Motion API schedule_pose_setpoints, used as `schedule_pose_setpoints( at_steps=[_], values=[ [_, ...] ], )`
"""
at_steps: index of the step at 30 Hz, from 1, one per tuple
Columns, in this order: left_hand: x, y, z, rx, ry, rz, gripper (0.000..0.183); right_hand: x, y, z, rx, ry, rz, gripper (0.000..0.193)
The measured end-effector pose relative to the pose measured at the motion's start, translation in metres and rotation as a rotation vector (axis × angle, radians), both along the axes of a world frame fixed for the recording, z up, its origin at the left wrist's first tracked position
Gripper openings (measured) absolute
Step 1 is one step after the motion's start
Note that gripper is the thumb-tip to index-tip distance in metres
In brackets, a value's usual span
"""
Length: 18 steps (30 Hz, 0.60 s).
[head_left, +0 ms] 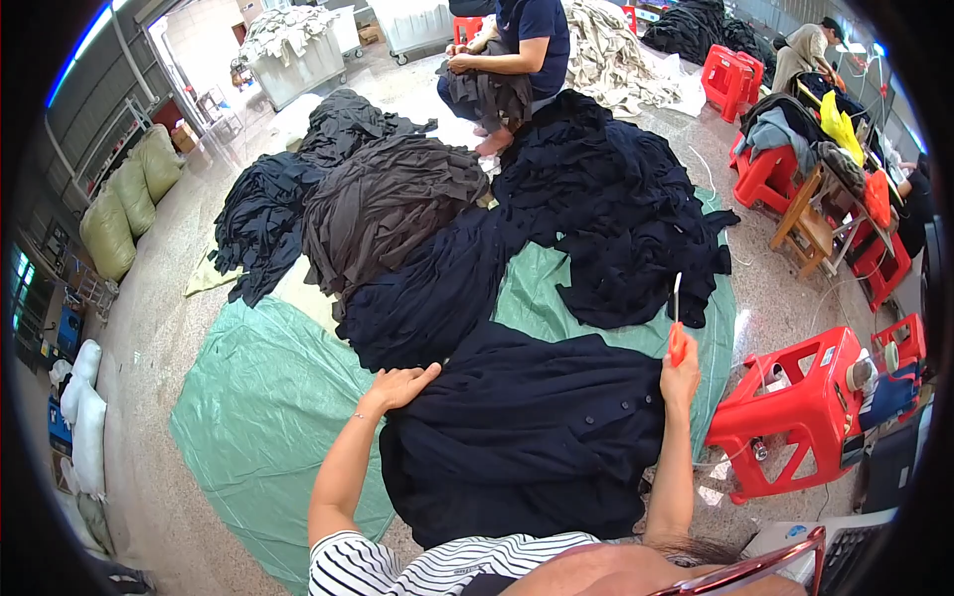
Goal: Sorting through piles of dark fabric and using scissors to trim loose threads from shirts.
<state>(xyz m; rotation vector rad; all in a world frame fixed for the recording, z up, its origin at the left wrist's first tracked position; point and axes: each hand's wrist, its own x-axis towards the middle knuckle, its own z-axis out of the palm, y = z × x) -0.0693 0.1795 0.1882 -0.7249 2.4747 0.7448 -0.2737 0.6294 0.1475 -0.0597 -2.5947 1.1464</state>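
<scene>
A dark navy buttoned garment (517,437) lies spread in front of me, with several small buttons along its right part. My left hand (400,387) rests at its upper left edge, fingers stretched out on the cloth. In my right hand (680,375), closed around the orange handle, is a pair of scissors (678,316) with the metal blade pointing up and away. That hand is at the garment's right edge, beside the buttons. Just beyond lies a heap of navy garments (427,288), and a larger dark navy heap (616,209) is farther right.
A green tarp (268,427) lies under the heaps. Brown-grey garments (388,204) are piled at centre left. A red plastic stool (785,417) stands close on my right. Ahead, a seated person (532,50) handles dark cloth. Stuffed sacks (109,233) line the left wall.
</scene>
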Motion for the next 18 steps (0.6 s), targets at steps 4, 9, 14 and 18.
schedule_pose_setpoints(
  at_steps=[4, 9, 14, 18],
  values=[
    [-0.011, 0.004, 0.005, -0.627, 0.538, -0.096, 0.058, 0.020, -0.004, 0.039, 0.116, -0.075, 0.016, 0.055],
    [-0.095, 0.101, 0.099, -0.302, 1.001, -0.399, 0.041, 0.062, -0.049, 0.145, 0.075, 0.331, 0.066, 0.049],
    [-0.134, 0.184, -0.024, -0.033, 0.763, -0.777, 0.046, 0.086, -0.098, 0.089, 0.102, 0.292, 0.173, 0.051],
    [-0.139, 0.185, 0.012, 0.159, 0.428, -0.774, 0.053, 0.090, -0.073, 0.057, 0.152, -0.038, 0.044, 0.036]
  ],
)
